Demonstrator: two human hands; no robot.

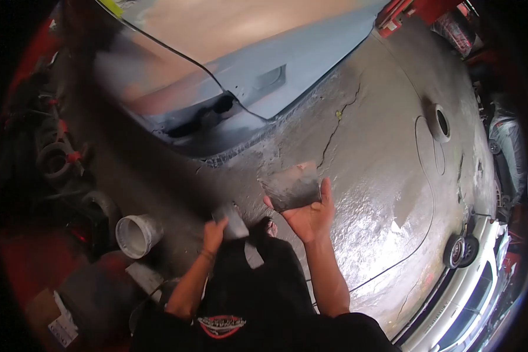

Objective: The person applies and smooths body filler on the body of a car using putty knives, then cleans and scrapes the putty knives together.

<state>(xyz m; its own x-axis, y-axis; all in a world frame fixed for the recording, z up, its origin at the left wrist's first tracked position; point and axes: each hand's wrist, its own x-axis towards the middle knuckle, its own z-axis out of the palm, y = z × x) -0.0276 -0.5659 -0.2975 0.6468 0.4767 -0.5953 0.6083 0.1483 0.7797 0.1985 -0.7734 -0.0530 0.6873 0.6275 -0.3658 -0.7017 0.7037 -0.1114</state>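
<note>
In the head view, my left hand (213, 236) is closed on a flat, light grey putty spreader (235, 223), slightly blurred. To its right, my right hand (312, 220) grips a dark, roughly rectangular putty board (293, 189) from below, thumb at its right edge. Grey smears cover the board's face, with a paler patch near its top edge. The two tools are apart. Beyond both hands stands a car body (311, 56) with patches of grey and pinkish-tan coating. Neither hand touches it.
A white bucket (136, 236) stands left of my left hand. A tyre (440, 123) and a thin cable (433, 199) lie on the cracked concrete floor (369, 152) at right. Wheels (460, 251) and a white car (469, 299) are at lower right. Cluttered parts line the left side.
</note>
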